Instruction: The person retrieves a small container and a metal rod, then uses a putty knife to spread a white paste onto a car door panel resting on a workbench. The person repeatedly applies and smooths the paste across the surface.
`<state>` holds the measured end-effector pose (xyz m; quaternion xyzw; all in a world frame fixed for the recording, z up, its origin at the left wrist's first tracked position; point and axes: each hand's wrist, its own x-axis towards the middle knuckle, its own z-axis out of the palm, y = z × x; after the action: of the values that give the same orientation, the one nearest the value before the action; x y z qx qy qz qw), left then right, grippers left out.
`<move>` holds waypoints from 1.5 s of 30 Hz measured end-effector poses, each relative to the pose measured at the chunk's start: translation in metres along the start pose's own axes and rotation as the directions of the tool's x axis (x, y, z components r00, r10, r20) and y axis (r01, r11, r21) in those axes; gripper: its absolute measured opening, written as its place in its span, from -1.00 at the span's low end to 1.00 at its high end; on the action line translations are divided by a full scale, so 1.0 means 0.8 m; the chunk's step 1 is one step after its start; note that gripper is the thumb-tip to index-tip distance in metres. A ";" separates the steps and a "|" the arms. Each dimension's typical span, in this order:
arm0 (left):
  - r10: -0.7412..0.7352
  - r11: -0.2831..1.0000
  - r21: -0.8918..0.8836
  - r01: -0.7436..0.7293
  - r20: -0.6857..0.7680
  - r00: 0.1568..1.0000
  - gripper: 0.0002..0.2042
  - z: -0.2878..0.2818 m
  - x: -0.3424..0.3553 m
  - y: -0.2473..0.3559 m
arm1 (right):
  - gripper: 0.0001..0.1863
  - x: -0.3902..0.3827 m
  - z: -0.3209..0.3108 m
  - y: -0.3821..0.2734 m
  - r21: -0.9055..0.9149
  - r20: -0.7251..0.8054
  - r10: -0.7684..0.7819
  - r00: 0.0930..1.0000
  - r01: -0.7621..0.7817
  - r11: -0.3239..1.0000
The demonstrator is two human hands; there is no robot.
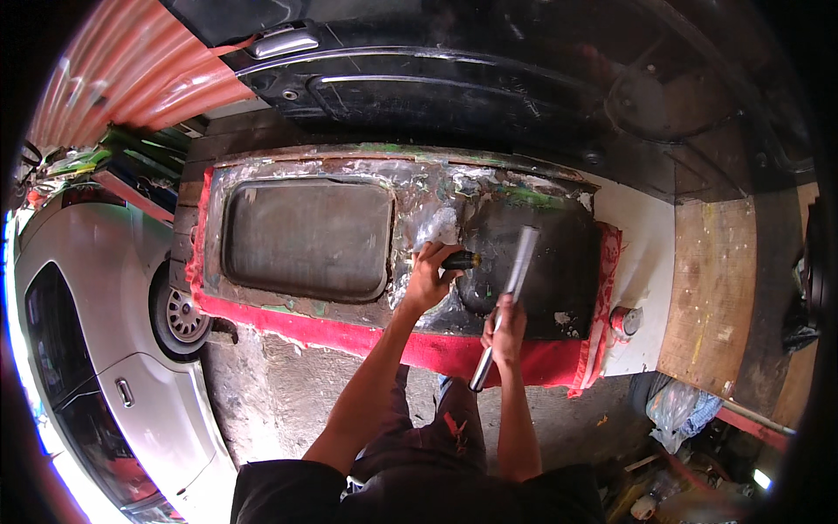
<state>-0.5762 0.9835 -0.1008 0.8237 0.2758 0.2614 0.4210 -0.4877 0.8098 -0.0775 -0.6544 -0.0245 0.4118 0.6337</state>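
A worn metal vehicle panel [305,164] with two recessed areas lies on a red cloth [349,340] before me. My left hand [425,278] is closed around a black-handled tool [460,260] with a yellowish butt end, resting low over the scraped strip between the recesses. The tool's working end is mostly hidden by my fingers, so I cannot tell its exact kind. In my right hand [504,332] is a long silver metal bar [523,258], gripped near its middle and slanting up over the dark right recess. Bar and handle are apart.
Beyond the panel stands a large black vehicle body part [471,87]. A silver car [122,279] is parked at the left, under red corrugated sheeting [131,61]. To the right are a small can [624,321], a wooden board [711,288] and a plastic bag [670,417].
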 end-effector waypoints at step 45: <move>0.027 0.979 -0.205 0.000 0.128 0.991 -0.55 -0.009 0.000 -0.002 | -0.65 -0.020 0.008 0.010 -0.050 0.073 -0.031 0.997 0.035 0.998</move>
<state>-0.5814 0.9881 -0.0987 0.7931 0.2139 0.2368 0.5188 -0.5057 0.8049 -0.0750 -0.6547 -0.0685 0.4238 0.6221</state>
